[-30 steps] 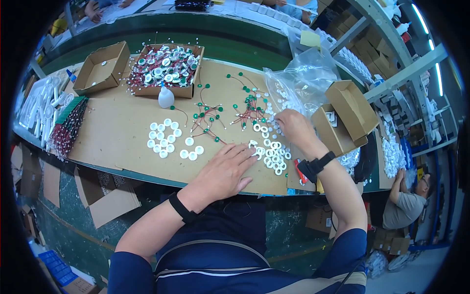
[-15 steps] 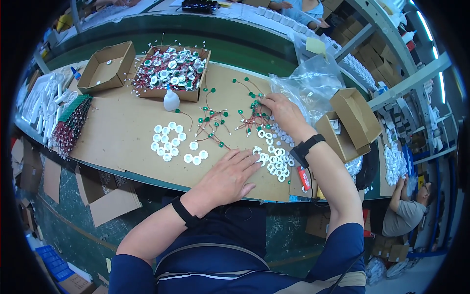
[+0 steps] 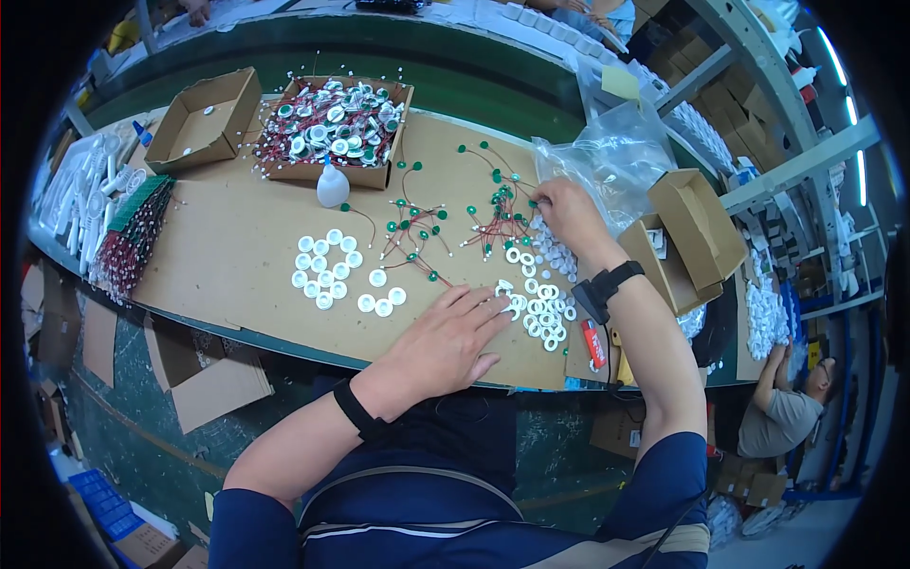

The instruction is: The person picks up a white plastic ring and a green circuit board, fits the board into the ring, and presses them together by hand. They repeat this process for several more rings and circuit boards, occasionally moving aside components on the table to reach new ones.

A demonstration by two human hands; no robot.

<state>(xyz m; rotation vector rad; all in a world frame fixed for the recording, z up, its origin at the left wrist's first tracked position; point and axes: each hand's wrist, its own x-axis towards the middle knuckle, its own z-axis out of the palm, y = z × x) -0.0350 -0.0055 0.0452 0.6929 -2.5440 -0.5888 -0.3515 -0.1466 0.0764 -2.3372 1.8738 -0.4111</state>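
Note:
My left hand (image 3: 453, 339) lies with fingers stretched out over the cardboard-covered table. Its fingertips reach the edge of a pile of white rings (image 3: 544, 313); a tilted ring (image 3: 503, 286) is by the index finger. My right hand (image 3: 573, 216) is closed in a pinch beside a tangle of small green discs on red wires (image 3: 505, 220). A green disc (image 3: 533, 205) shows at its fingertips, with a thin wire running toward the tangle. Small translucent white pieces (image 3: 553, 251) lie just below that hand. Another cluster of wired green discs (image 3: 415, 226) is to the left.
White round caps (image 3: 324, 277) lie left of my left hand. Behind them are a white squeeze bottle (image 3: 332, 186) and a cardboard box (image 3: 377, 177) heaped with wired discs. Clear plastic bags (image 3: 611, 156), an open carton (image 3: 697, 237) and a red lighter (image 3: 594, 345) are on the right.
My right hand has drawn a little to the right, away from the tangle of wired discs. My left hand stays almost where it was. The whole view has shifted slightly.

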